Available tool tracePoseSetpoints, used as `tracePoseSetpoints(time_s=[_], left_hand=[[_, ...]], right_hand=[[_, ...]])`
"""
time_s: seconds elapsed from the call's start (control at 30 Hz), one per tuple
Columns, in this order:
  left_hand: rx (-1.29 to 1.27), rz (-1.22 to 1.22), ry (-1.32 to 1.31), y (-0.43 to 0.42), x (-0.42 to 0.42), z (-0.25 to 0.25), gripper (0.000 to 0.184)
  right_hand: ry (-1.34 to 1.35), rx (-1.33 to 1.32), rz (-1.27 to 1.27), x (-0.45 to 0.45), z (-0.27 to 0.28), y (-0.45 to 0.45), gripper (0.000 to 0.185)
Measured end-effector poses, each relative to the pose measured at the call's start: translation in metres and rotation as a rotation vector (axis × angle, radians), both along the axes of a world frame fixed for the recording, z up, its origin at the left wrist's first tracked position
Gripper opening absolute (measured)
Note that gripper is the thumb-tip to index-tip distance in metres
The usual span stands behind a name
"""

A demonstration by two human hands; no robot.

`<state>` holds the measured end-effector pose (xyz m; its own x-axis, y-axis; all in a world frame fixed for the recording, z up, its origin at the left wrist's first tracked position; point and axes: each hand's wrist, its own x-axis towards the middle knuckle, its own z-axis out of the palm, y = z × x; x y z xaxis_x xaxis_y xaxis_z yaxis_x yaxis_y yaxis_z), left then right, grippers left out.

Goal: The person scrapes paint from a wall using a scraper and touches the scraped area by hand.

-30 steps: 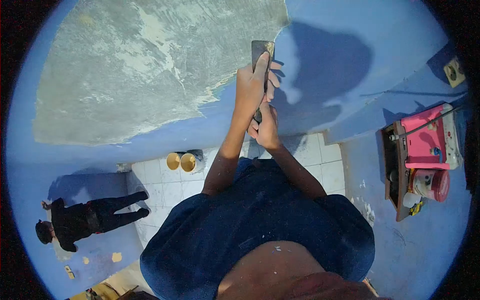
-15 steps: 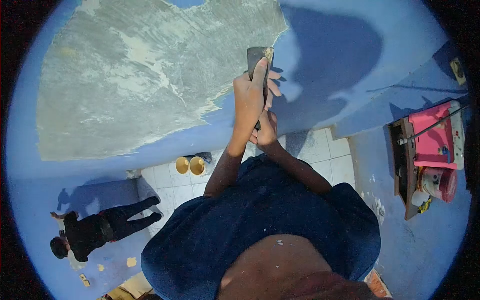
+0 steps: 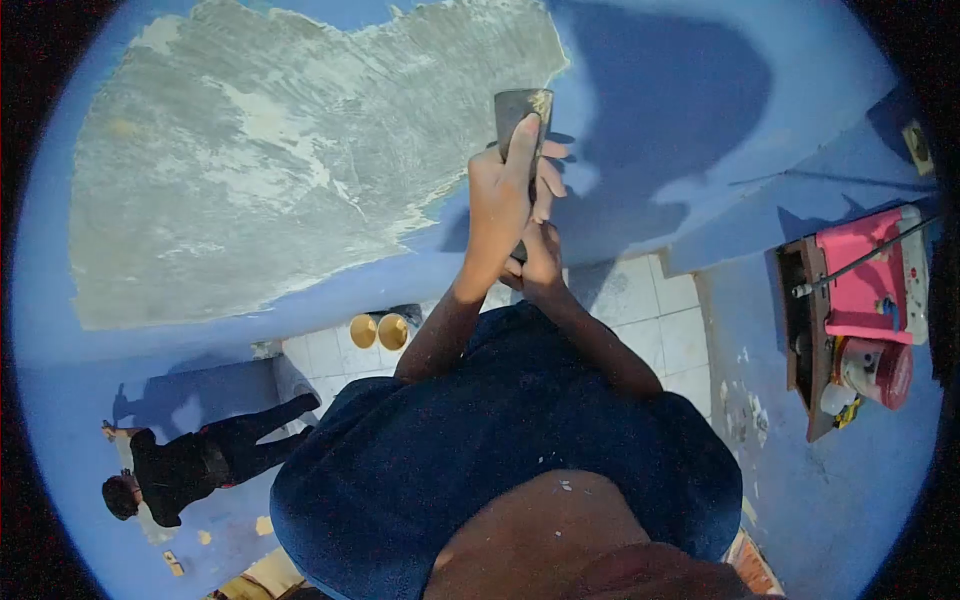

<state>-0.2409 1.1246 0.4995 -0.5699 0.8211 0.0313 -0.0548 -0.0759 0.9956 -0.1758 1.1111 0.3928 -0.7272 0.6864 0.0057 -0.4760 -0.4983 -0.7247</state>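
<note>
A dark, flat-bladed scraper [image 3: 512,108] with pale residue near one corner points up towards the wall. My left hand [image 3: 498,205] is closed round it, thumb lying along the blade and some fingertips showing at the right side. Just below, my right hand [image 3: 541,262] is closed at the dark handle end, its fingers partly hidden. Beyond the hands, a large grey patch with whitish streaks [image 3: 230,170] covers part of the blue wall [image 3: 620,225]. Whether the blade touches the wall is hard to tell.
Two yellowish round containers [image 3: 363,331] stand on the white tiled floor [image 3: 640,290]. At the left, a co-worker in dark clothes [image 3: 175,470] faces a wall, arm raised. A wooden shelf [image 3: 815,390] at the right holds a pink item [image 3: 855,250] and a red-lidded tub [image 3: 885,375].
The view has shifted, so the floor containers, the co-worker and the shelf appear farther right. Both hands remain on the scraper, with my right hand's fingers now closer round the handle.
</note>
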Motion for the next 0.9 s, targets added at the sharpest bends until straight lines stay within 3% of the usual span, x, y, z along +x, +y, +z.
tracePoseSetpoints(time_s=[0.1,0.4,0.5,0.7,0.9], left_hand=[[-0.022,0.018,0.010,-0.006,-0.005,-0.008,0.048],[-0.079,0.050,0.037,-0.015,-0.010,-0.016,0.050],[-0.103,0.038,0.055,-0.016,-0.007,-0.012,0.054],[-0.037,0.038,0.045,-0.014,-0.005,-0.014,0.050],[-0.092,-0.012,0.110,-0.016,-0.004,-0.009,0.051]], right_hand=[[-0.052,-0.062,0.059,-0.008,-0.011,-0.007,0.036],[0.120,-0.063,0.239,-0.009,-0.015,-0.011,0.043],[0.096,-0.165,0.205,-0.006,-0.019,-0.016,0.048],[0.024,-0.043,0.029,-0.006,-0.020,-0.027,0.044],[-0.003,-0.036,0.057,0.002,-0.011,-0.027,0.052]])
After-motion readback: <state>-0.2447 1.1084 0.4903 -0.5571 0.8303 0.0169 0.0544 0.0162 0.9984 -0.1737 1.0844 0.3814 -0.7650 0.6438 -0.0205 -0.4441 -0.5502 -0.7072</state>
